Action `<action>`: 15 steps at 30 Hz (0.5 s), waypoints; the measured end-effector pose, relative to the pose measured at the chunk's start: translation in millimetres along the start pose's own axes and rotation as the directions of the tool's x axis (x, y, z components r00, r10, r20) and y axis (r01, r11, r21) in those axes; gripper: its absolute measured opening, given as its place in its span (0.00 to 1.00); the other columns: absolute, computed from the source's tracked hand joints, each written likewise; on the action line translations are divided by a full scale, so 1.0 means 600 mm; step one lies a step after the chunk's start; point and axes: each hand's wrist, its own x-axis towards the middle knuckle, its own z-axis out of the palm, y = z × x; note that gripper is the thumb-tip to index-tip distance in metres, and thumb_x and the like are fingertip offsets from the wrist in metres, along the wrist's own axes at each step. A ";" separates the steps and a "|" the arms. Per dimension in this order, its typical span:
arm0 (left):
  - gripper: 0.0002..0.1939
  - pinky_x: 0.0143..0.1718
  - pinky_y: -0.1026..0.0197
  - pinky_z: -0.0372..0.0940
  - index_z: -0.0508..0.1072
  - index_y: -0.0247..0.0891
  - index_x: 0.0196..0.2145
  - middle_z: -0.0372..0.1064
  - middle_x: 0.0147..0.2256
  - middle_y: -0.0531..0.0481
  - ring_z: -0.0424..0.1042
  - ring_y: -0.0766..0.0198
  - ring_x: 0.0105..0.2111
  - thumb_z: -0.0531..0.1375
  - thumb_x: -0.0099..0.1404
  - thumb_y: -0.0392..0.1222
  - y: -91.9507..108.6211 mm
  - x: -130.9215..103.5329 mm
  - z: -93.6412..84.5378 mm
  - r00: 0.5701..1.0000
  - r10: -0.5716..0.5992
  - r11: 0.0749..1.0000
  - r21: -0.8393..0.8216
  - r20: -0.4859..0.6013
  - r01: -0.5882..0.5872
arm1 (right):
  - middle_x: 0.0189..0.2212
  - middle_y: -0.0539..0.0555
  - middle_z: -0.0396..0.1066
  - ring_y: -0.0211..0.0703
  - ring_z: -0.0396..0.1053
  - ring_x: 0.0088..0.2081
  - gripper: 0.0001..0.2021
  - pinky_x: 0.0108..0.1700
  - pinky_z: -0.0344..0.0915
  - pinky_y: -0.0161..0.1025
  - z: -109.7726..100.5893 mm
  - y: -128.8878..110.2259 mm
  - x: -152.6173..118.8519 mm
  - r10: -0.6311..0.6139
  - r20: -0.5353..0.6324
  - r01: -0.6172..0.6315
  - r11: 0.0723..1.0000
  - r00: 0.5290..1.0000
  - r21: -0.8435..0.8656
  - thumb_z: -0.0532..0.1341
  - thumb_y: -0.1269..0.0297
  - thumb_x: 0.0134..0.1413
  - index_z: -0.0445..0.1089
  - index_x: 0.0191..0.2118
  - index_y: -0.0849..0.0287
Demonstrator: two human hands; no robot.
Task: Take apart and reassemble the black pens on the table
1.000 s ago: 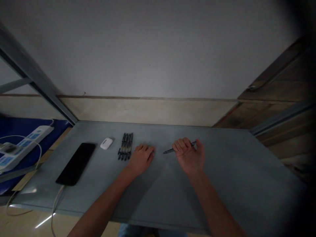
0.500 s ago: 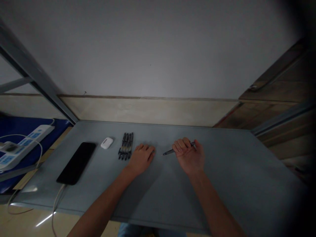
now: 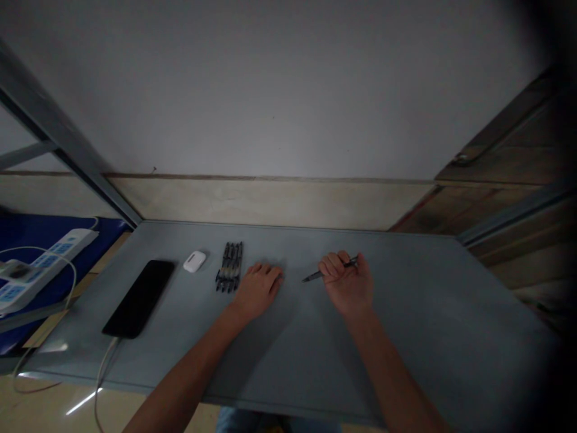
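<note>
Held pen: the dark pen [image 3: 312, 276] is in the right hand [image 3: 347, 285], above the right-centre of the tabletop [image 3: 433, 319]; whether its tip touches down cannot be told.
Pen's long axis: mostly crosswise, the tip pointing left and slightly toward the person, the rear end up by the thumb.
Right-hand grip: fingers curled round the barrel, palm turned up, pinching the pen with its front part sticking out to the left.
Key relation: the row of pens [image 3: 229, 267] lies left of the right-hand grip, with the left hand [image 3: 258, 291] between; the left hand is much the nearer to it.
Row's long axis: the pens lie side by side, running away from the person, roughly square to the held pen.
Left-hand grip: palm down on the tabletop, fingers loosely spread, nothing seen in it, just right of the row.
Left of the row: a white earbud case [image 3: 195, 261], near the pens.
Farther left: a black smartphone [image 3: 139, 299] with a pale cable [image 3: 103, 361] at its near end.
Beyond the tabletop's left edge: a white power strip [image 3: 49, 261].
</note>
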 end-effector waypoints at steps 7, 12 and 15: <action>0.15 0.51 0.52 0.58 0.68 0.42 0.47 0.68 0.40 0.46 0.66 0.57 0.44 0.45 0.72 0.45 -0.001 -0.001 0.001 1.000 0.012 1.000 -0.007 -0.001 -0.012 | 0.19 0.45 0.45 0.36 0.50 0.21 0.14 0.24 0.56 0.36 0.009 -0.001 -0.001 0.010 -0.005 -0.010 0.998 1.000 -0.070 0.56 0.56 0.56 0.56 0.25 0.57; 0.14 0.50 0.52 0.59 0.68 0.41 0.46 0.68 0.41 0.45 0.65 0.57 0.44 0.46 0.71 0.45 0.000 -0.001 -0.001 1.000 0.003 1.000 -0.008 -0.006 -0.003 | 0.19 0.45 0.46 0.36 0.50 0.20 0.16 0.23 0.55 0.36 0.020 0.003 -0.003 0.004 -0.007 -0.005 0.995 1.000 -0.101 0.54 0.53 0.59 0.57 0.25 0.56; 0.14 0.50 0.52 0.59 0.68 0.41 0.46 0.68 0.40 0.45 0.66 0.57 0.44 0.46 0.71 0.45 0.001 -0.001 -0.001 1.000 0.004 1.000 -0.005 -0.002 -0.004 | 0.19 0.46 0.46 0.37 0.51 0.21 0.17 0.24 0.56 0.38 0.021 0.002 -0.004 0.003 -0.021 -0.006 0.993 1.000 -0.122 0.53 0.49 0.60 0.58 0.25 0.55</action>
